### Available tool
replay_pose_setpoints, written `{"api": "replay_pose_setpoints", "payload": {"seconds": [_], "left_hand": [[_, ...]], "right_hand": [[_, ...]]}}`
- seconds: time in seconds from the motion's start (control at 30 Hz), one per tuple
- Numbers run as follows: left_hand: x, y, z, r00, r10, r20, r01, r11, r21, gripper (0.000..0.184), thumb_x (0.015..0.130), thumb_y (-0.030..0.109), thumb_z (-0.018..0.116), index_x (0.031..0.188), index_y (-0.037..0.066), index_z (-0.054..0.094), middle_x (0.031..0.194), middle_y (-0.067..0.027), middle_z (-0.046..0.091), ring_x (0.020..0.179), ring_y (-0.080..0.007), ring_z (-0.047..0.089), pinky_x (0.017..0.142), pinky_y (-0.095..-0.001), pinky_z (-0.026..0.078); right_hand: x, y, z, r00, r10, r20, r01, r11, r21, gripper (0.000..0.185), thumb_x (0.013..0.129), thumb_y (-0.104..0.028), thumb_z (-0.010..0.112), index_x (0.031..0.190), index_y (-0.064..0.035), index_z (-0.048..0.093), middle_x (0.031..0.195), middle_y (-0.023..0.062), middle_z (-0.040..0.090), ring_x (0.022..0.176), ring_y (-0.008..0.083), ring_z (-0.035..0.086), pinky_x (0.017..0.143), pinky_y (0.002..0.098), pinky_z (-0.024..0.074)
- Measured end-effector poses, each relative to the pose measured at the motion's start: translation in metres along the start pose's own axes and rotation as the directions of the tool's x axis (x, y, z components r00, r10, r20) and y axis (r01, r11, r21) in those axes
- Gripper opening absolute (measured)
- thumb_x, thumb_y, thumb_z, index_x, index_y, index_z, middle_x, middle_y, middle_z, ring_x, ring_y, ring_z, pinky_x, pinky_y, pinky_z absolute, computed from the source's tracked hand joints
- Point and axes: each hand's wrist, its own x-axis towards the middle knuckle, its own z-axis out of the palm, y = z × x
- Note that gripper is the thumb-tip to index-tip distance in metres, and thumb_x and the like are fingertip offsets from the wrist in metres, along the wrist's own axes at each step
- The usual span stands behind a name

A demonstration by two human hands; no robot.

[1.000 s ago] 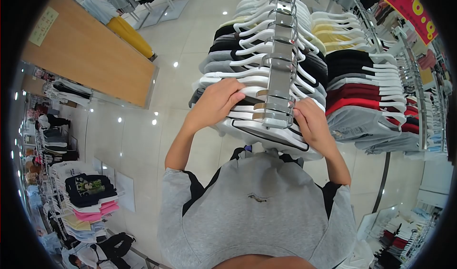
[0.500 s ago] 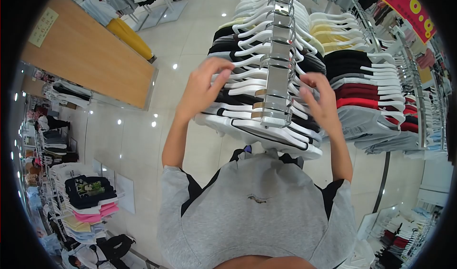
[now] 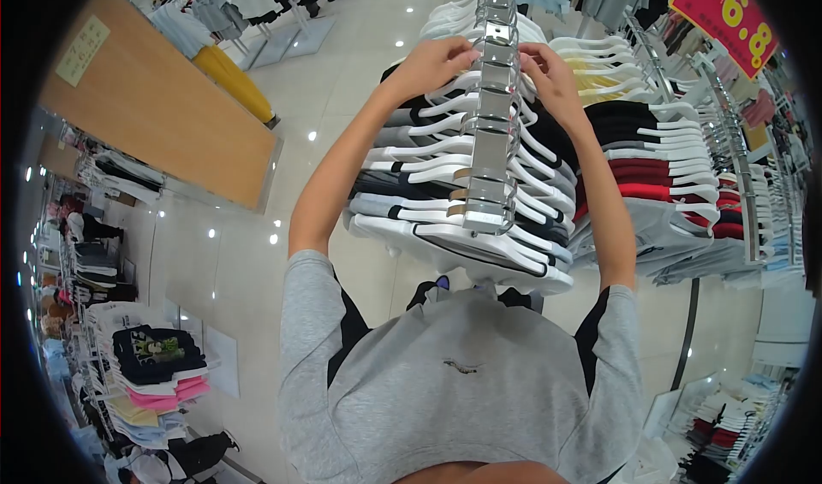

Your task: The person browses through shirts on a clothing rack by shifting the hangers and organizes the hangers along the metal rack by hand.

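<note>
A chrome rail (image 3: pixel 495 99) runs away from me, packed with white clothes hangers (image 3: pixel 441 176) bearing black, grey and white garments. To the left of the rail, my left hand (image 3: pixel 431 66) has its thumb and fingers closed around a hanger near the hook. On the opposite side, my right hand (image 3: pixel 552 80) is bent inward, fingers closed at a hanger close to the rail. The fingers partly hide the hangers they touch. At the near end hangs a white shirt with black trim (image 3: pixel 462 249).
Another rack on the right carries black, dark red and red tops (image 3: pixel 638 172). A red price sign (image 3: pixel 726 17) hangs at upper right. A wooden panel (image 3: pixel 163 90) stands left, beside yellow trousers (image 3: pixel 231 82). A person (image 3: pixel 175 463) is at lower left.
Both hands have moved farther along the rail, away from my body, and inward to the hangers. Their fingers were looser and more apart before. The view has shifted slightly.
</note>
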Motion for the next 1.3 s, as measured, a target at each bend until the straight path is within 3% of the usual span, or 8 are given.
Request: {"api": "replay_pose_setpoints", "payload": {"seconds": [0.03,0.2,0.3,0.4,0.83,0.93,1.0,1.3], "left_hand": [[0.004,0.003,-0.002,0.998,-0.048,-0.041,0.041,0.986,-0.162,0.03,0.096,0.026,0.06,0.111,0.0,0.066,0.088,-0.0096,0.071,0.082,-0.0175,0.065,0.077,-0.0315,0.05],[0.019,0.007,-0.004,0.998,-0.002,-0.064,-0.013,0.971,-0.239,0.027,0.096,0.022,0.06,0.106,-0.003,0.064,0.084,-0.0101,0.07,0.077,-0.0153,0.065,0.07,-0.0277,0.051],[0.032,0.006,0.002,0.912,-0.011,-0.41,-0.082,0.975,-0.208,0.025,0.095,0.02,0.062,0.106,-0.003,0.063,0.088,-0.013,0.071,0.077,-0.0195,0.067,0.07,-0.03,0.052],[0.049,0.003,0.005,0.848,0.028,-0.529,-0.162,0.965,-0.207,0.026,0.096,0.022,0.061,0.105,-0.002,0.064,0.086,-0.0134,0.071,0.078,-0.0197,0.069,0.071,-0.0308,0.053],[0.047,0.008,-0.004,0.918,-0.042,-0.394,-0.069,0.962,-0.262,0.026,0.098,0.023,0.058,0.103,-0.002,0.067,0.084,-0.0099,0.072,0.076,-0.0157,0.067,0.072,-0.029,0.053],[0.031,0.025,-0.009,0.943,-0.073,-0.324,-0.116,0.841,-0.529,0.025,0.098,0.021,0.059,0.104,-0.002,0.065,0.083,-0.0071,0.07,0.076,-0.0121,0.065,0.069,-0.027,0.052],[0.028,0.036,-0.011,0.925,-0.012,-0.38,-0.24,0.757,-0.608,0.023,0.097,0.019,0.06,0.104,-0.003,0.064,0.081,-0.0049,0.068,0.072,-0.0101,0.063,0.067,-0.0247,0.052],[0.044,0.034,-0.009,0.895,-0.066,-0.442,-0.152,0.886,-0.439,0.024,0.094,0.019,0.065,0.103,-0.003,0.063,0.08,-0.0068,0.068,0.069,-0.011,0.063,0.065,-0.0247,0.052]], "right_hand": [[0.005,-0.001,0.0,0.998,-0.051,-0.035,0.05,0.999,-0.016,0.029,0.095,-0.022,0.062,0.113,-0.0011,0.065,0.095,0.0108,0.069,0.082,0.0175,0.063,0.072,0.0301,0.0505],[0.024,-0.009,0.007,0.995,-0.101,-0.002,0.1,0.986,-0.131,0.028,0.094,-0.022,0.063,0.113,-0.0015,0.066,0.092,0.0119,0.07,0.079,0.0188,0.064,0.071,0.0306,0.0509],[0.029,-0.019,0.017,0.985,-0.093,-0.145,0.077,0.991,-0.113,0.025,0.093,-0.022,0.063,0.105,-0.0001,0.067,0.081,0.0129,0.069,0.07,0.0193,0.064,0.067,0.0309,0.0506],[0.035,-0.026,0.023,0.985,-0.048,-0.167,0.049,0.999,0.001,0.025,0.093,-0.022,0.062,0.102,0.0014,0.067,0.076,0.0127,0.068,0.065,0.0177,0.063,0.063,0.0304,0.0492],[0.029,-0.043,0.025,0.949,-0.042,-0.312,0.006,0.993,-0.116,0.026,0.096,-0.022,0.06,0.107,0.0006,0.068,0.08,0.0088,0.069,0.068,0.0119,0.058,0.067,0.028,0.0478],[0.019,-0.055,0.016,0.939,-0.105,-0.328,0.086,0.994,-0.072,0.029,0.097,-0.022,0.06,0.115,-0.0012,0.067,0.089,0.0058,0.07,0.074,0.0102,0.059,0.071,0.0263,0.0487],[0.018,-0.065,0.012,0.977,-0.067,-0.202,0.123,0.952,0.279,0.03,0.098,-0.021,0.06,0.119,-0.0016,0.065,0.097,0.0035,0.07,0.079,0.0085,0.059,0.074,0.0244,0.0485],[0.038,-0.06,0.011,0.965,-0.126,-0.232,0.137,0.99,0.032,0.027,0.095,-0.02,0.065,0.114,-0.0002,0.066,0.092,0.0029,0.068,0.078,0.0071,0.059,0.072,0.0228,0.0481]]}}
